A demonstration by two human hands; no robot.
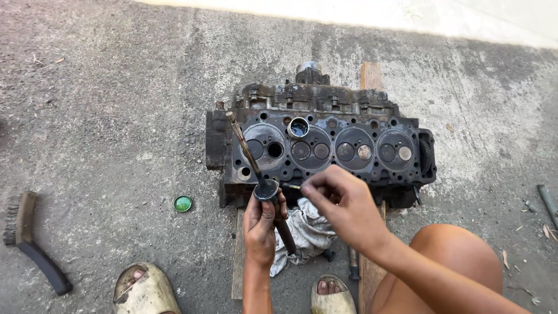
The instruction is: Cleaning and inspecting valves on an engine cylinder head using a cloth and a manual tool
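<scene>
The left hand [260, 228] is closed around a valve [256, 168] over the cylinder head [325, 148], while the right hand [343, 204] pinches its fingers narrow beside the valve's head.

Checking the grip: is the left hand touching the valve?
Touching. The head view shows the left hand wrapped around the valve just below its round head, with no gap between them.

Bare forearms without sleeves, grease-smudged hands, a bare knee [453, 256], and worn, dirty pale sandals [145, 291] on both feet.
</scene>
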